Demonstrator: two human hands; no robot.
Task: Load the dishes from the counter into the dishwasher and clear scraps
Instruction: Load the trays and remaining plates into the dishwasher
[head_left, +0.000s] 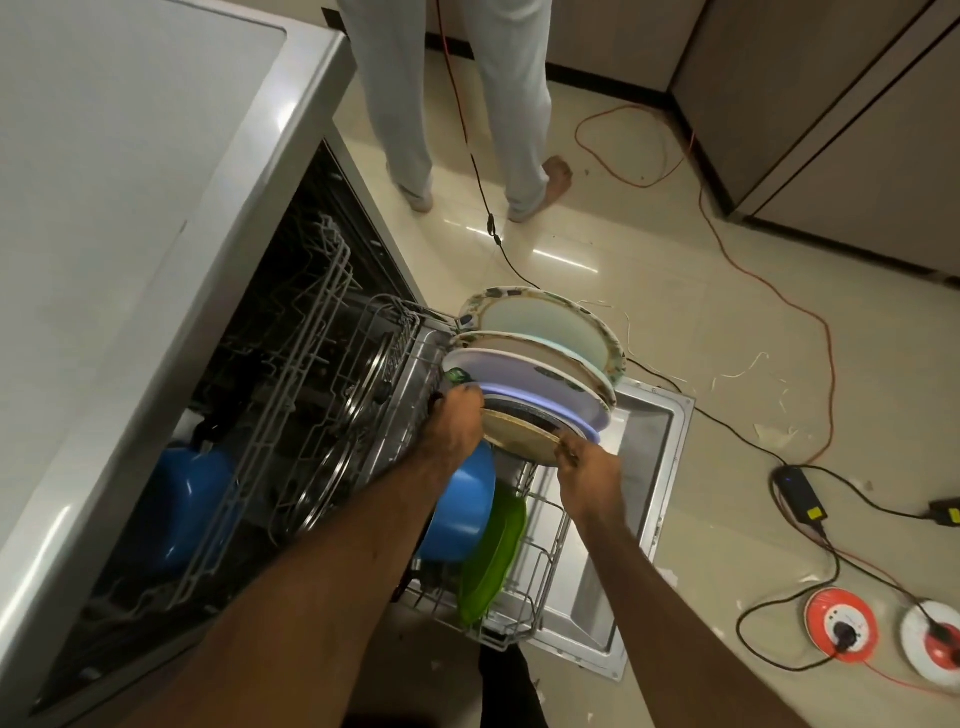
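Tan plate (519, 435): upright in the rack (501, 640), just beyond the blue bowl (462, 512).
Left hand (453, 422): curled round the plate's left edge.
Right hand (586, 470): pinches its right edge.

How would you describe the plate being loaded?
Start at the dishwasher's pulled-out lower rack, where plates stand in a row. The nearest plate, gripped by left hand and right hand, is plain tan, unlike the lilac plate and floral plates behind.
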